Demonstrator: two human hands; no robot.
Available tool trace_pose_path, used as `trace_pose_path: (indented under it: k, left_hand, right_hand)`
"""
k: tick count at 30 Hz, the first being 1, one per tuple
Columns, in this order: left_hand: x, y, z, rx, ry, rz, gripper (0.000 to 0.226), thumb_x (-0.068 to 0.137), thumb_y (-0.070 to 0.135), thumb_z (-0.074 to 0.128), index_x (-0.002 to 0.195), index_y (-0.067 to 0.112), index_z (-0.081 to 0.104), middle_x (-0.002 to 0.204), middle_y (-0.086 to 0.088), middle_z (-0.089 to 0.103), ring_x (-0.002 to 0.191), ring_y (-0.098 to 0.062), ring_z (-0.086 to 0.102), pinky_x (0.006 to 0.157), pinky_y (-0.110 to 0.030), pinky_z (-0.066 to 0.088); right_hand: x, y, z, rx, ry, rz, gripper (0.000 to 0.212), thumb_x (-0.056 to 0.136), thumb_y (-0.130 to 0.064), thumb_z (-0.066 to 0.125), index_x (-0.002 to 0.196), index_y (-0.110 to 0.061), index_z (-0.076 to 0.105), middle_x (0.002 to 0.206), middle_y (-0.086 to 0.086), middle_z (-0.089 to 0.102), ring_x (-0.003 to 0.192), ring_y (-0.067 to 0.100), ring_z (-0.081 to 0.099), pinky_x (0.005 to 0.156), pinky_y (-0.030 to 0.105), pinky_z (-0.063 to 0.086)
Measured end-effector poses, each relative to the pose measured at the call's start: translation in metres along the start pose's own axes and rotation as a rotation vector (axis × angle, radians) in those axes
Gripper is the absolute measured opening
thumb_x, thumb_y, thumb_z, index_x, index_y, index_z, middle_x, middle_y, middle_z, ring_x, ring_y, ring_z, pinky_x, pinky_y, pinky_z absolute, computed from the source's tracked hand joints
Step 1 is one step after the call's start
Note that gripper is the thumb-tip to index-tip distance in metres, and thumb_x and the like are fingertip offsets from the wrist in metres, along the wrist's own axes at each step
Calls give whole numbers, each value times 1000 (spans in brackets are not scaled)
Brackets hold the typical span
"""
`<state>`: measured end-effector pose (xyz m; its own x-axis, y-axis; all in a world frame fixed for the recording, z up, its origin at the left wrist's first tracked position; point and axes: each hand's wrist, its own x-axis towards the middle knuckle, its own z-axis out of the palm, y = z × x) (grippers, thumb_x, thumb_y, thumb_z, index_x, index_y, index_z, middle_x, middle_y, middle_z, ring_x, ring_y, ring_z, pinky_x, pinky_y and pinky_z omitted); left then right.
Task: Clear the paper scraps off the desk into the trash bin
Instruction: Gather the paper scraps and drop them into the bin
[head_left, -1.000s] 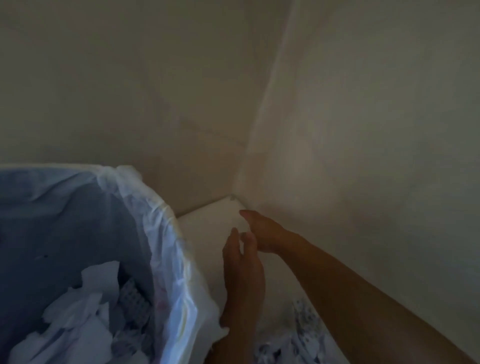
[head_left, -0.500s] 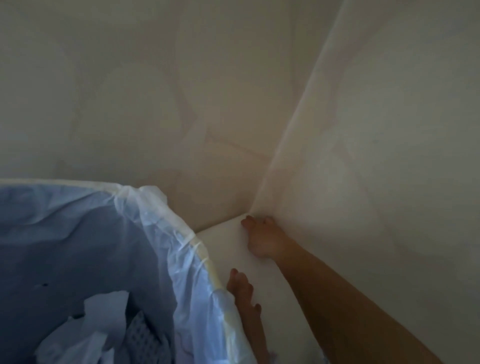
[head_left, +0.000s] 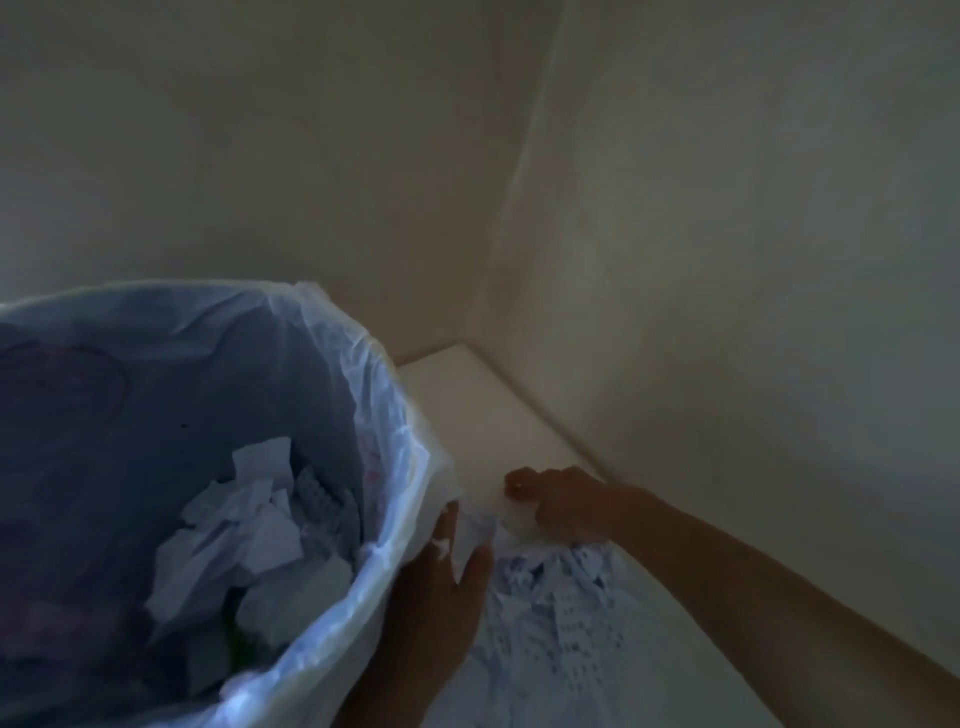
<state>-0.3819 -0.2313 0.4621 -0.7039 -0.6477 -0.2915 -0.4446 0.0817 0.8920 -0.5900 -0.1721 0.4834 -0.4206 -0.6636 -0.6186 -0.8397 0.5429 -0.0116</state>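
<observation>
Between your two hands lies the heap of paper scraps (head_left: 550, 613), so you seem to be mid-gather. Your right hand (head_left: 563, 501) is curled loosely behind the heap, fingers bent; your left hand (head_left: 441, 587) lies flat and spread, touching its near-left edge. The trash bin (head_left: 363, 566) stands just left of that hand, already part-filled. Next, likely cup both hands together and lift the scraps over the rim.

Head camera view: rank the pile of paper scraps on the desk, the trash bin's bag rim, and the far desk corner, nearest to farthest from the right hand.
1. Pile of paper scraps: touching the right hand, just below it.
2. Trash bin's bag rim: to its left, beyond the left hand.
3. Far desk corner: up by the walls.
</observation>
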Motion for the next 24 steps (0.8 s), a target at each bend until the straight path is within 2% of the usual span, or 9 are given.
trace_pose_path:
  k: [4, 9, 12, 15, 18, 20, 22, 23, 24]
  left_hand:
    - [-20, -17, 3, 215, -173, 116, 76, 93, 54, 49, 156, 32, 13, 166, 5, 3, 151, -13, 7, 121, -32, 13]
    - [-32, -23, 4, 405, -203, 241, 93, 83, 74, 45, 155, 38, -1, 166, 6, -8, 151, -15, -3, 119, -37, 11]
    - [-27, -21, 1, 454, -286, 250, 121, 65, 86, 52, 151, 41, -20, 162, 11, -23, 150, -19, -17, 119, -47, 1]
    - [-24, -24, 1, 587, -463, 272, 146, 45, 91, 61, 139, 40, -38, 155, 9, -40, 145, -22, -30, 117, -55, -7]
    - [-31, -39, 4, 751, -565, 302, 156, 41, 88, 65, 137, 32, -44, 147, 4, -51, 138, -28, -38, 113, -64, -12]
    - [-40, -47, 7, 852, -517, 307, 157, 46, 85, 67, 142, 21, -39, 147, -3, -47, 140, -33, -33, 113, -68, -10]
    - [-44, -50, 9, 988, -365, 381, 158, 43, 88, 64, 152, 8, -17, 157, -14, -24, 146, -43, -11, 111, -74, 7]
    - [-43, -49, 10, 1032, -320, 398, 158, 41, 90, 62, 152, 7, -13, 159, -16, -16, 146, -44, -5, 109, -74, 13]
    - [-42, -49, 11, 1050, -339, 377, 157, 45, 89, 62, 148, 8, -23, 159, -12, -20, 146, -42, -10, 110, -73, 8]
  right_hand:
    - [-33, -9, 25, 17, 40, -121, 51, 96, -18, 47, 146, -15, 39, 155, 0, 36, 132, 19, 48, 106, 33, 39]
    - [-60, 8, 37, 796, 382, -10, 44, 96, -14, 52, 138, -23, 42, 124, 5, 63, 98, 24, 62, 91, 39, 49]
    - [-73, 33, 56, 770, 507, 106, 52, 95, -22, 58, 143, -15, 38, 128, 3, 59, 111, 23, 60, 93, 34, 47]
    - [-77, 32, 81, 801, 425, 97, 59, 95, -30, 57, 147, -15, 33, 134, -2, 52, 118, 12, 51, 95, 22, 37]
    - [-70, 13, 98, 830, 401, 20, 52, 96, -30, 55, 144, -18, 38, 134, 0, 55, 124, 17, 51, 98, 25, 39]
    - [-67, 1, 102, 849, 419, 3, 51, 96, -31, 54, 144, -20, 38, 134, -4, 53, 124, 15, 49, 98, 13, 37]
    - [-67, -4, 106, 920, 384, -32, 54, 96, -33, 55, 146, -24, 36, 137, -9, 49, 126, 11, 47, 97, 6, 35]
    - [-68, -5, 108, 972, 350, -48, 55, 96, -34, 56, 146, -25, 35, 141, -8, 48, 128, 12, 47, 103, 15, 39]
    - [-70, -4, 110, 1033, 320, -60, 56, 95, -33, 57, 146, -25, 35, 144, -5, 47, 130, 14, 47, 106, 28, 42]
